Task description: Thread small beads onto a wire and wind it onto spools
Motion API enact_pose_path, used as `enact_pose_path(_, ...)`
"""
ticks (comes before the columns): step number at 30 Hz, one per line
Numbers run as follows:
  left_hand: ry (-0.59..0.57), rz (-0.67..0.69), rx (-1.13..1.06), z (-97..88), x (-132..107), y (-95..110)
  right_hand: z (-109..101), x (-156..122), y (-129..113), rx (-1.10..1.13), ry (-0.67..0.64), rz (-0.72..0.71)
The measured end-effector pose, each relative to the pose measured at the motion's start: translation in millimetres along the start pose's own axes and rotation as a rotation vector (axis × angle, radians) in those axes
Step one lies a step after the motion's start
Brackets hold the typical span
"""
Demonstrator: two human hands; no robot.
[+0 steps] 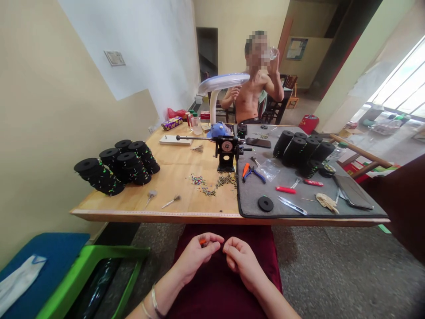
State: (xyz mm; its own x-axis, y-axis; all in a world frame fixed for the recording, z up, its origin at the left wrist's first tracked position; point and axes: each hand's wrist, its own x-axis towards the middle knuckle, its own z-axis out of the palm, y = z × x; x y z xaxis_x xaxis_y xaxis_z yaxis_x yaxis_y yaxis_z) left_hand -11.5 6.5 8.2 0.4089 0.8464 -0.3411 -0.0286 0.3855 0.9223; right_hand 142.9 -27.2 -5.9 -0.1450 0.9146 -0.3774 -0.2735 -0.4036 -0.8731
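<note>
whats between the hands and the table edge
In the head view, only a dark red cloth lies between the left hand, the right hand and the table edge.

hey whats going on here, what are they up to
A seated person pinches a tiny orange piece in the left hand, with the right hand curled beside it above a dark red cloth on the lap. Ahead, a wooden table holds stacks of black spools and a grey mat. Across it, another person drinks from a glass.
</note>
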Motion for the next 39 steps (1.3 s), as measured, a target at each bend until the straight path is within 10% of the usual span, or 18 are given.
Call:
enact_pose_path(26,0.148,0.217,0.338,2.6,4,13,-1,15,-12,0.001,-0.15,-0.085)
enact_pose_path(33,0.181,0.282,0.498,-1.9,7,15,4,16,-12,-0.287,-0.048,-0.135)
enact_pose_path(39,0.314,0.348,0.822,-26.0,19,36,-4,18,-1,-0.099,0.001,-0.149)
